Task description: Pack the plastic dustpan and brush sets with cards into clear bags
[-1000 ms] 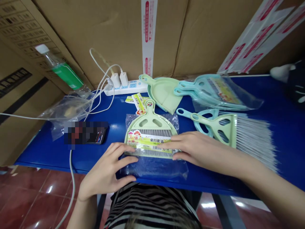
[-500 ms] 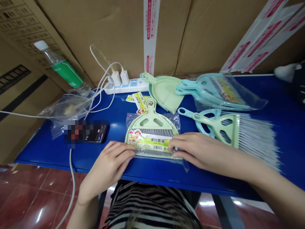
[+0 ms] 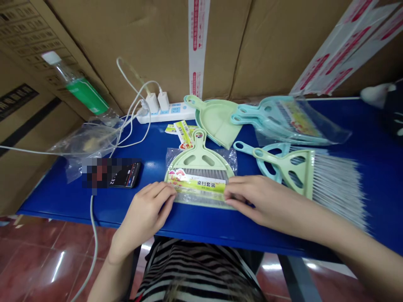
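Observation:
A pale green dustpan-and-brush set in a clear plastic bag point(image 3: 199, 167) lies on the blue table point(image 3: 151, 151), handle pointing away from me. A yellow-green label crosses its front. My left hand point(image 3: 145, 214) pinches the bag's lower left corner, fingers together. At the lower right corner my right hand point(image 3: 255, 197) grips the bag's edge with closed fingers. The bag's bottom flap lies folded under, out of sight.
Loose green and blue brushes point(image 3: 296, 172) lie to the right, a bare green dustpan point(image 3: 217, 119) and bagged blue sets point(image 3: 289, 119) behind. A phone point(image 3: 124, 175), cables, power strip point(image 3: 166, 113), bottle point(image 3: 78, 88) and crumpled bag point(image 3: 85, 142) sit left. Cardboard boxes point(image 3: 141, 42) wall the back.
The loose clear flap that stretched toward me from the bag's bottom has been folded under. Both hands moved from lying on the flap to pinching the bag's lower corners.

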The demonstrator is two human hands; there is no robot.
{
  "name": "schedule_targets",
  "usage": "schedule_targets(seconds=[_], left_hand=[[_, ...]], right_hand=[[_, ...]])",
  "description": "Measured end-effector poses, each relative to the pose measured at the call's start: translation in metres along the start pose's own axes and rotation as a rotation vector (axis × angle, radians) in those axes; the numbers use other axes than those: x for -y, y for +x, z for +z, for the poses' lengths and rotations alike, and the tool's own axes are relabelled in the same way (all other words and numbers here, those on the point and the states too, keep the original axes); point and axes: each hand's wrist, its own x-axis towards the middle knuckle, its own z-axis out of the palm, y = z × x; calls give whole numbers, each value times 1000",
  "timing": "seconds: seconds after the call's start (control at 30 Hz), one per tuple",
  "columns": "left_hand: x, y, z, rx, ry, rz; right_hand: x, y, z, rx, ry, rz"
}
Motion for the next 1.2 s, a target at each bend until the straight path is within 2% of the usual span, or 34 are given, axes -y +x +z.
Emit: schedule_targets(seconds=[0.2, 0.5, 0.77, 0.87, 0.93, 1.03, 1.13, 1.2], left_hand=[[1, 3, 2, -30, 6, 5], [0, 7, 4, -18, 43, -14], [0, 10, 9, -29, 66, -67], [-1, 9, 12, -72, 89, -102], [-3, 9, 14, -124, 140, -86], [-6, 7, 14, -171, 258, 15], [-5, 3, 13, -119, 278, 104], [-3, -1, 12, -91, 287, 100]], right_hand=[[0, 1, 1, -57, 8, -11], [2, 4, 3, -92, -27, 81], [5, 7, 7, -109, -139, 154], [8, 8, 9, -106, -223, 170], [10, 9, 10, -107, -290, 180], [11, 9, 11, -114, -353, 170], [11, 8, 10, -126, -349, 157], [9, 7, 10, -147, -343, 154]])
